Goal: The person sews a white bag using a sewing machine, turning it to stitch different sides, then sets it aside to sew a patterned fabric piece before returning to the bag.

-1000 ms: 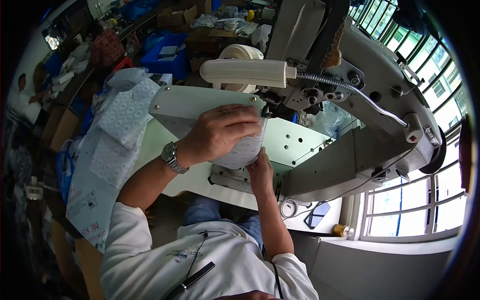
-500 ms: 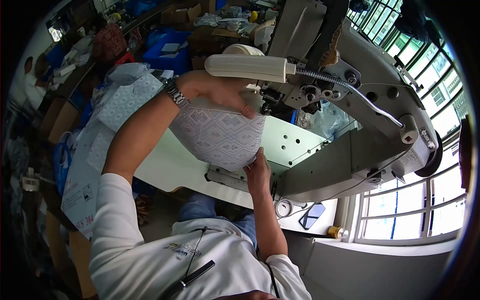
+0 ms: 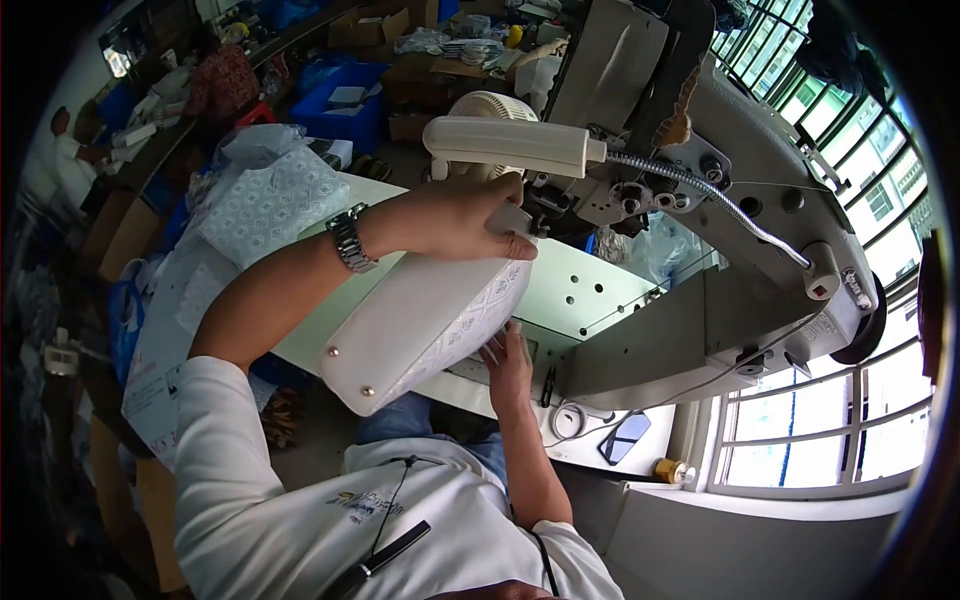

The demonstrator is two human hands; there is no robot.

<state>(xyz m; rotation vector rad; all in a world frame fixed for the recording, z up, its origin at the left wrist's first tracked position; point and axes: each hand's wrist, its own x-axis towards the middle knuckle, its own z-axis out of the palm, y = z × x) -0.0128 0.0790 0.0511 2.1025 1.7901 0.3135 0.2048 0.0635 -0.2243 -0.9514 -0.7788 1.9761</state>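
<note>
A white bag (image 3: 425, 320) with a smooth panel, two small metal studs and a diamond-patterned side is tilted under the sewing machine's head (image 3: 600, 190). My left hand (image 3: 465, 220), a metal watch at its wrist, grips the bag's upper end close to the needle area, thumb on top. At the patterned side's lower right edge is my right hand (image 3: 510, 365), thumb up and fingers bent against the bag; their tips are partly hidden. A pale lamp (image 3: 510, 145) on a flexible metal neck hangs just above my left hand.
Patterned sheets (image 3: 270, 200) lie piled at the left. The machine's arm (image 3: 650, 350) and pale table (image 3: 550, 265) are at the right, with a phone (image 3: 625, 438) near the window. A blue bin (image 3: 340, 105) stands behind; a person (image 3: 75, 170) is at far left.
The bag has turned, so its smooth studded panel now faces up and the patterned side has swung right. My left hand has turned with it; my right hand has shifted slightly down.
</note>
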